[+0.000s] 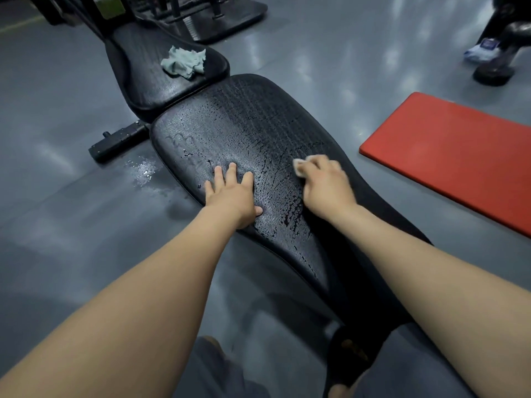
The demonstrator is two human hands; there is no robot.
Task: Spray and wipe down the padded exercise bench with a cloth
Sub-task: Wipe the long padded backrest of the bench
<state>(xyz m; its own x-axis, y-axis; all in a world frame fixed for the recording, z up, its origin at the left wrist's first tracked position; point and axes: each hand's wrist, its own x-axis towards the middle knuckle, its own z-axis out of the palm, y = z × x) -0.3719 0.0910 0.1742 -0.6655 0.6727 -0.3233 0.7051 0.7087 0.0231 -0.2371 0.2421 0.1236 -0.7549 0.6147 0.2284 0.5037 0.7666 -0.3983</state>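
The black padded bench [247, 124] runs from the lower right toward the upper left, and its long pad is wet with spray droplets. My left hand [231, 193] lies flat on the pad's near left side with fingers spread. My right hand [324, 185] grips a small white cloth [300, 165] and presses it on the pad's right side; most of that cloth is hidden under my fingers. A crumpled pale green cloth [184, 63] lies on the bench's smaller far pad [149, 81]. No spray bottle is in view.
A red mat [448, 156] lies on the grey floor to the right. A wet patch [145, 170] shines on the floor left of the bench. Black machine bases [218, 15] stand beyond, and another person's shoe [482, 50] is at the far right.
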